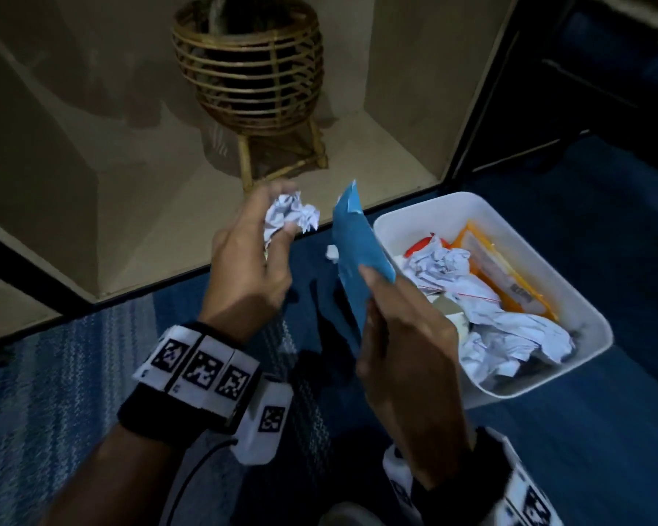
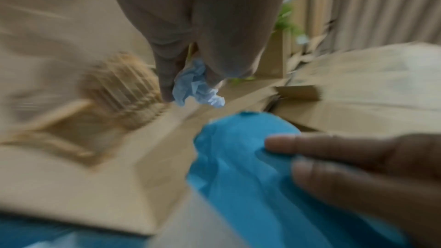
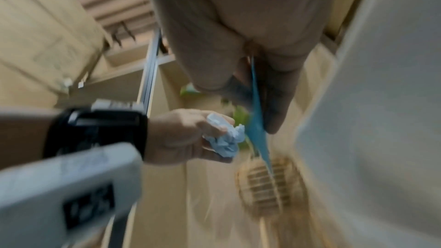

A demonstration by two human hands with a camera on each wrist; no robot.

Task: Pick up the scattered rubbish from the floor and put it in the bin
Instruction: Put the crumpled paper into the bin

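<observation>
Wicker planter (image 1: 249, 75) stands behind hands gripping crumpled paper (image 1: 291, 216) and blue card (image 1: 361, 256) beside bin (image 1: 585, 309).

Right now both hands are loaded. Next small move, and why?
Probably swing the right hand right and drop the blue paper into the white bin: it is pinched upright just left of the rim. The left hand, gripping the crumpled paper, is farther away.

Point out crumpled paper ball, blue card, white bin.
crumpled paper ball (image 1: 291, 214), head view, middle of the wad
blue card (image 1: 361, 252), head view, flat face above the thumb
white bin (image 1: 426, 206), head view, far rim
</observation>
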